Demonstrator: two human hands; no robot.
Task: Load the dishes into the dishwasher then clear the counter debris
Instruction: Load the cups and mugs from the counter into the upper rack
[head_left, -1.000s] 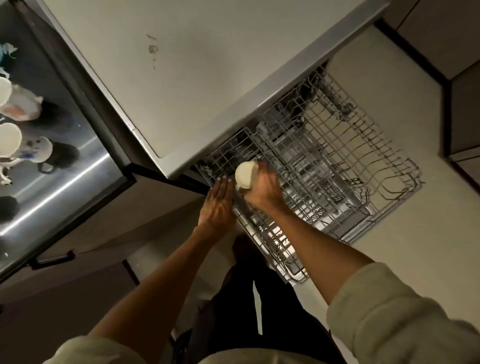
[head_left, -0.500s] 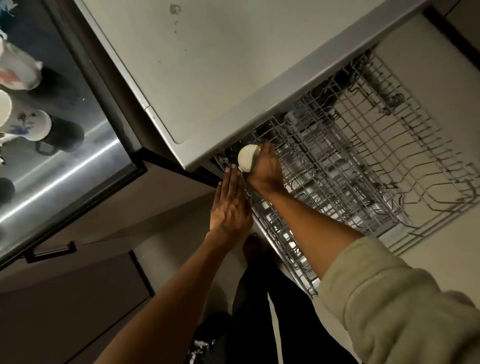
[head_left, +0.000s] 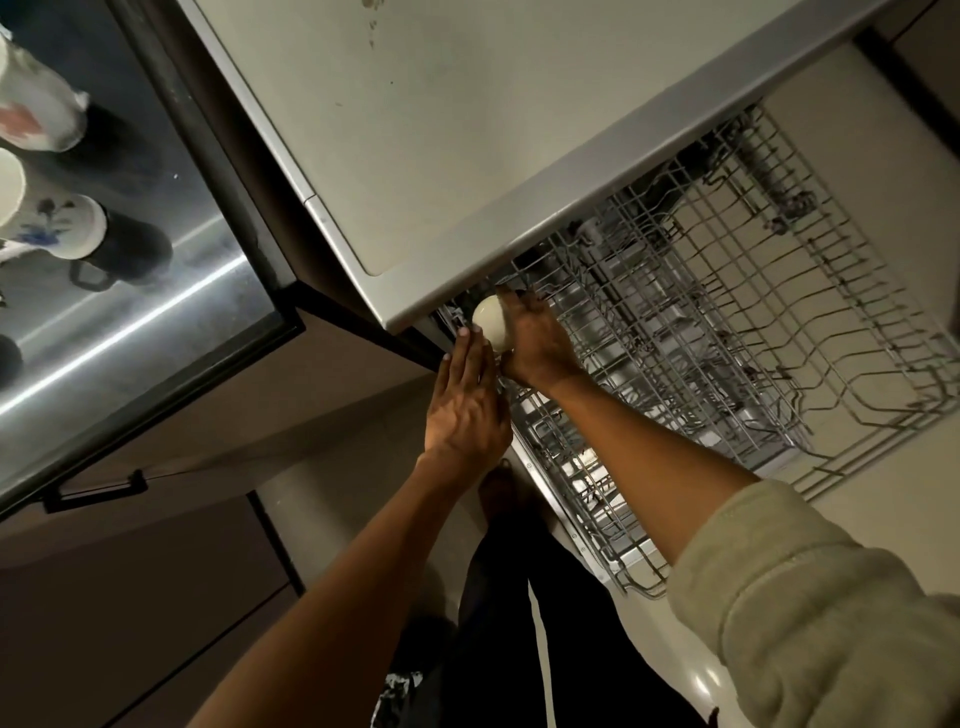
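Observation:
My right hand (head_left: 535, 345) grips a small white cup (head_left: 492, 322), held bottom-up at the near left corner of the pulled-out wire dishwasher rack (head_left: 727, 322), just under the counter's edge. My left hand (head_left: 465, 410) lies flat with straight fingers against the rack's left rim, fingertips beside the cup. Two more mugs, a white one with a red print (head_left: 31, 114) and one with blue flowers (head_left: 57, 228), stand on the dark shiny counter at the far left.
The pale countertop (head_left: 467, 114) overhangs the back of the rack. A lower rack (head_left: 597, 488) shows beneath the wire one. Cabinet fronts with a dark handle (head_left: 93, 491) run along the left. My legs stand on the pale floor (head_left: 883, 156) beside the dishwasher.
The cup in my right hand has moved farther back under the counter edge. My left hand followed alongside it, and the camera leaned closer to the rack.

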